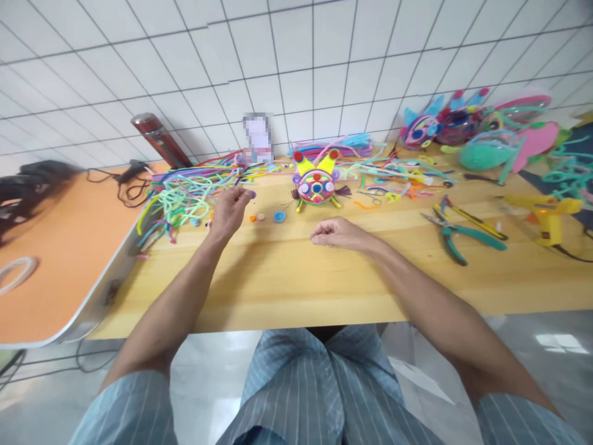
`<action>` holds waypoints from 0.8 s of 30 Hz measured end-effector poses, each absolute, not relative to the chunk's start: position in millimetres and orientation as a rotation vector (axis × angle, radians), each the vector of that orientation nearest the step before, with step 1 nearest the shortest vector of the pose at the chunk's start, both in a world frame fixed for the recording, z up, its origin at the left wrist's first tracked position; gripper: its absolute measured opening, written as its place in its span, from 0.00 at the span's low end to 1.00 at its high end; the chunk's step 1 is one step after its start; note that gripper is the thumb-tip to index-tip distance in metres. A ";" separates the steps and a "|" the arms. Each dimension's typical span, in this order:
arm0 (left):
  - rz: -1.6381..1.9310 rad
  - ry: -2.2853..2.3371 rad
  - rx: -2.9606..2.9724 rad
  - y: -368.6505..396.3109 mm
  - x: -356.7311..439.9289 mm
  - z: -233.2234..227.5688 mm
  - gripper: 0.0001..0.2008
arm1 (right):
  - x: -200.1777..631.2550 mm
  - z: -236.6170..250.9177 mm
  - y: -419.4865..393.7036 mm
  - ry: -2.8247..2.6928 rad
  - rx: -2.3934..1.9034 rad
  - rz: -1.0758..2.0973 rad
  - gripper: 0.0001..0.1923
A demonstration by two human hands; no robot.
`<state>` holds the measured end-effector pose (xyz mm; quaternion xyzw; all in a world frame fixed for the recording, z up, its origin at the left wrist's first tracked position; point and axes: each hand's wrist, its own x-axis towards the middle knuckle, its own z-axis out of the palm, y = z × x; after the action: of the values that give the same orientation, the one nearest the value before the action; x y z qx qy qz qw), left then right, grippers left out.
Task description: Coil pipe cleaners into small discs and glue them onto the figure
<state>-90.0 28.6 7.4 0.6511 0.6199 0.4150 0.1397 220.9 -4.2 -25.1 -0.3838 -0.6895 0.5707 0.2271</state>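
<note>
Wooden bench, far edge: my left hand (229, 210) pinches a small purple bead (252, 194) — right hand (334, 233) rests clenched, empty. The crowned pipe-cleaner figure (316, 180) stands just beyond; I judge decorating under way, and placing the bead needs a steady approach.

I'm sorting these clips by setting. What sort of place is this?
Probably a craft workbench in a tiled room: a heap of pipe cleaners, a yellow glue gun and pliers lie on the wooden table, around a finished pipe-cleaner figure.
</note>
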 end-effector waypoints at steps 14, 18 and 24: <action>0.781 1.863 1.891 31.1 -124.9 -40.2 0.13 | 219.3 -25.1 -5.1 -1.900 -1.122 1.510 0.19; 0.723 1.795 2.114 28.0 -125.6 -43.9 0.17 | 219.5 -25.9 -4.4 -1.885 -1.138 1.510 0.20; 0.600 1.770 2.251 30.9 -127.9 -43.1 0.12 | 219.5 -27.5 -3.4 -1.856 -1.154 1.519 0.20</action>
<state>-127.9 30.9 -43.1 0.7649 0.6015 0.2039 0.1077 219.5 -3.4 -27.5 -0.4212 -0.6774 0.5543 0.2375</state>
